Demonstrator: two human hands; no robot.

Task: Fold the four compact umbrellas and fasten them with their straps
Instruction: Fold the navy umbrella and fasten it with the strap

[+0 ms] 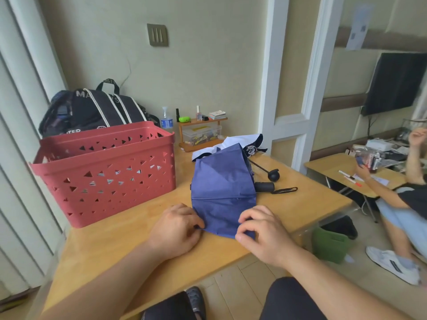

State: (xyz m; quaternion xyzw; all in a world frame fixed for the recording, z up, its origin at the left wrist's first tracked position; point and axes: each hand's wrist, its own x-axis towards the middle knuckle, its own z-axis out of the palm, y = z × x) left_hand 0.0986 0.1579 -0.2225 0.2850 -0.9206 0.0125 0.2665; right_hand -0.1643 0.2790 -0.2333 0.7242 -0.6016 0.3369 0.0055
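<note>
A blue compact umbrella (223, 190) lies collapsed on the wooden table (129, 245), its loose canopy spread flat toward me. Its black handle (265, 187) with a wrist loop (284, 190) sticks out on the right. My left hand (176, 228) pinches the canopy's near left edge. My right hand (262, 230) pinches the near right corner of the fabric. Behind it lies a white and dark umbrella (233, 144), unfolded, with a thin black shaft ending in a round knob (273, 175).
A red perforated plastic basket (104, 172) stands on the table's left side, with a black backpack (92, 109) behind it. A small wooden shelf (201, 132) with bottles sits by the wall. A seated person (406, 192) is at the right beside another table; a green bin (330, 244) stands on the floor.
</note>
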